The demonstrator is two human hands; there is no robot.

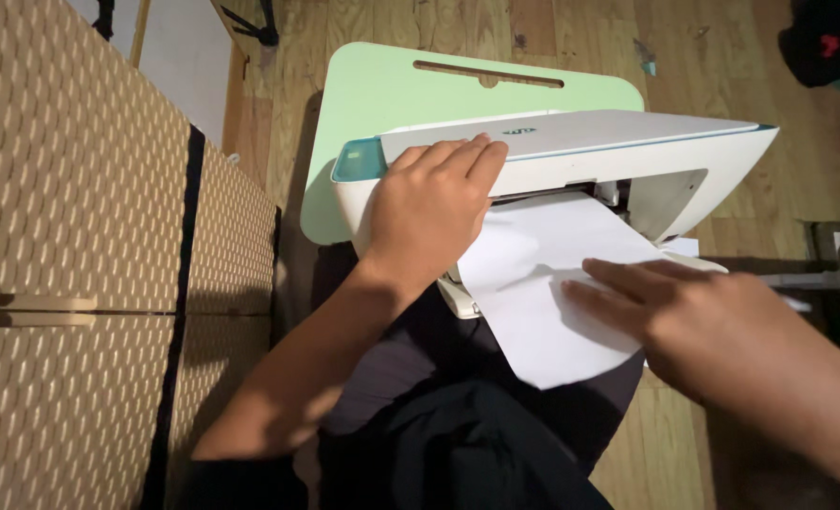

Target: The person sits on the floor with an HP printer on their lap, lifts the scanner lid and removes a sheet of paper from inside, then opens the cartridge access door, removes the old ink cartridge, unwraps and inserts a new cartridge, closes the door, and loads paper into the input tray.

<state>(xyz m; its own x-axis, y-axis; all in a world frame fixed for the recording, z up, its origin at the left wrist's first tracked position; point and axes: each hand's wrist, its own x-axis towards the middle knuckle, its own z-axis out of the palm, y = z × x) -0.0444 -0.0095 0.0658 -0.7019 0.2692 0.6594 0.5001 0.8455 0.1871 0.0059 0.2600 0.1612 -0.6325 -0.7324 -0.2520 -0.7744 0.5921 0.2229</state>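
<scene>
Left hand (431, 210) flat on printer (571, 151); right hand (694, 316) presses paper (543, 283).

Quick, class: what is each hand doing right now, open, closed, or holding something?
Left hand: open, palm flat on the front of the white printer, gripping nothing.
Right hand: open, fingers flat on the white sheet of paper.
</scene>
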